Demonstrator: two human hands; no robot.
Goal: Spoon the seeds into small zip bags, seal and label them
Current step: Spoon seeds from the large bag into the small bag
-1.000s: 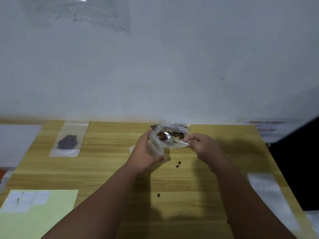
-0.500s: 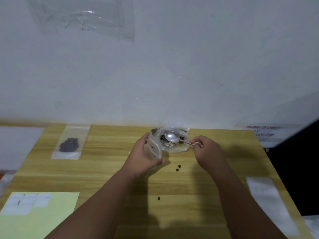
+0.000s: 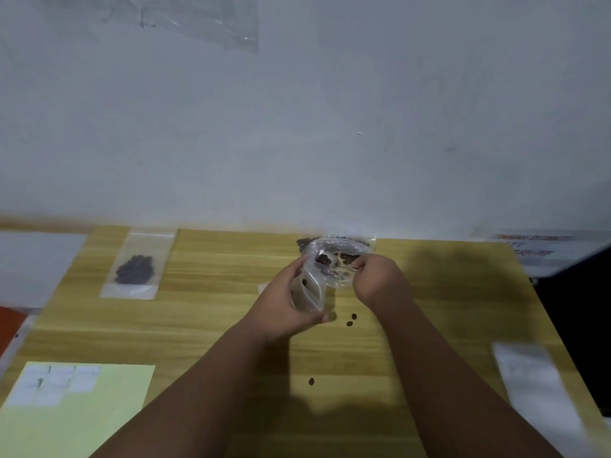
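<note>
My left hand (image 3: 282,300) holds a small clear zip bag (image 3: 309,290) upright with its mouth open; a few dark seeds lie inside. My right hand (image 3: 375,279) is closed on a spoon whose handle is hidden in my fingers; its bowl reaches into the large clear bag of brown seeds (image 3: 340,256) at the back of the wooden table (image 3: 205,312). A filled, sealed zip bag (image 3: 137,267) lies flat at the far left. Three loose seeds lie on the table, two (image 3: 351,319) near my hands and one (image 3: 311,381) closer to me.
A yellow sheet (image 3: 99,414) with several white labels (image 3: 54,383) lies at the near left. Clear empty bags (image 3: 535,388) lie at the right edge. A white wall stands right behind the table, and a printed paper (image 3: 535,246) lies far right.
The spoon was lifted above the seed bag half a second ago; my right hand has since dropped it down into the seed bag. My left hand keeps holding the small bag.
</note>
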